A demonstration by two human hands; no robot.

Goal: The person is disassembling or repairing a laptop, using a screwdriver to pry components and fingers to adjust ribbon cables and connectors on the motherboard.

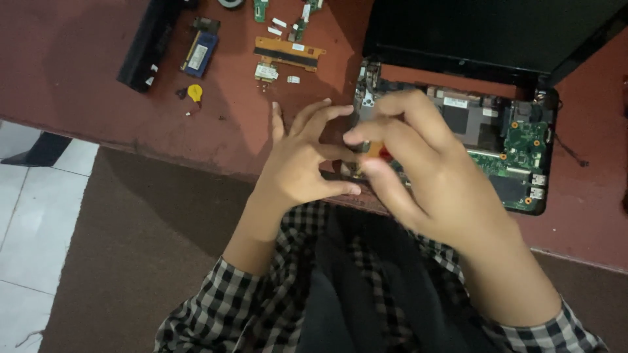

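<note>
My right hand (pixel 418 167) is closed around a small tool with an orange and red handle (pixel 379 153), held over the near left corner of an opened laptop base (pixel 523 140). Its green circuit board (pixel 526 140) lies bare, and the black lid (pixel 484 29) stands behind it. My left hand (pixel 304 160) has its fingers spread, with the fingertips close to the tool's handle; whether they touch it is unclear. The tool's tip is hidden by my fingers.
On the reddish-brown table (pixel 78 65) lie removed parts: a long black battery (pixel 147 42), a blue memory module (pixel 199 52), an orange flat board (pixel 290 52), a yellow coin cell with a wire (pixel 195 93), small green boards. Table edge and white floor tiles (pixel 33 216) lie to the left.
</note>
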